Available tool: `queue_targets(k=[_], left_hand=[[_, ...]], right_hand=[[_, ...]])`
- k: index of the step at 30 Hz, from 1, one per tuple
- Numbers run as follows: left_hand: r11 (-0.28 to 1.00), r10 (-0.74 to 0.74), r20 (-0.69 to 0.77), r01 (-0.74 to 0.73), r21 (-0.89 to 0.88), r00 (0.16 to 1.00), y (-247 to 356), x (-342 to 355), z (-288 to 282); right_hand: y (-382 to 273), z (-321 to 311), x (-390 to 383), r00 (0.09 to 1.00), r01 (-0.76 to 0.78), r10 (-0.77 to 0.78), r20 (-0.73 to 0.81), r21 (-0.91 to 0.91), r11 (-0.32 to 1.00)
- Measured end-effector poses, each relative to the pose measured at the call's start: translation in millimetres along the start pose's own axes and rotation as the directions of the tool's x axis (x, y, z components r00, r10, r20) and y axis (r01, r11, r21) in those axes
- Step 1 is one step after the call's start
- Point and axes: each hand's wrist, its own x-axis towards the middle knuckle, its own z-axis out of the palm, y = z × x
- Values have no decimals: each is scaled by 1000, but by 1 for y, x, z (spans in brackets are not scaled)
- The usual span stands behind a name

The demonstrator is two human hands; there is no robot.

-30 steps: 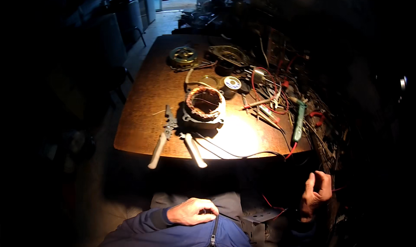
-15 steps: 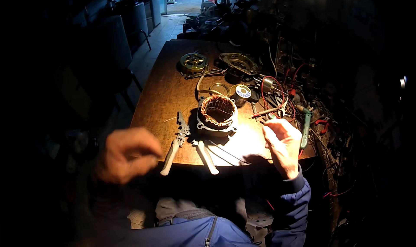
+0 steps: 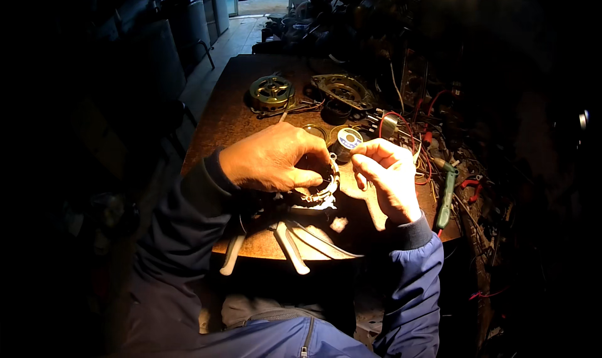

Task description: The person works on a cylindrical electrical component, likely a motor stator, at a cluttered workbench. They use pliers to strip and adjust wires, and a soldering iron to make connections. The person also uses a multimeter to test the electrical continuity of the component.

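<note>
The left hand [image 3: 276, 158] arches over the ring-shaped stator [image 3: 331, 195], thumb and fingers bent and spread at its rim; whether they grip anything is impossible to tell. The right hand [image 3: 390, 175] hovers just right of the stator, thumb and forefinger nearly meeting, anything between them too small to make out. Pale-handled pliers [image 3: 233, 255] lie on the near side, over the edge of the wooden table [image 3: 216, 116]. Beyond the stator stand a labelled spool [image 3: 349, 138] and, farther off, a round brass-coloured cover [image 3: 272, 92]; a green-handled tool [image 3: 446, 201] lies well to the right.
</note>
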Motion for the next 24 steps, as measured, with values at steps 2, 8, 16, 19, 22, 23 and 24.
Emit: queue_targets(k=[2, 8, 16, 19, 22, 23, 24], left_hand=[[992, 68, -30, -65, 106, 997, -4, -1, 3], [991, 57, -89, -46, 127, 994, -9, -1, 15], [971, 165, -152, -133, 198, 975, -13, 1, 22], [967, 191, -167, -157, 199, 967, -14, 3, 22], [972, 191, -179, -161, 172, 965, -14, 4, 23], [971, 193, -182, -162, 174, 964, -14, 4, 24], [971, 196, -185, -164, 174, 963, -14, 4, 24]], right_hand=[[11, 0, 1, 1000, -11, 10, 24, 53, 999], [20, -7, -5, 991, -87, 83, 103, 38, 995], [16, -10, -9, 970, -153, 147, 193, 14, 988], [17, -9, -9, 971, -144, 135, 200, 31, 989], [19, -7, -10, 974, -117, 104, 201, 56, 992], [19, -7, -10, 972, -120, 107, 210, 49, 992], [19, -7, -10, 971, -123, 112, 213, 40, 992]])
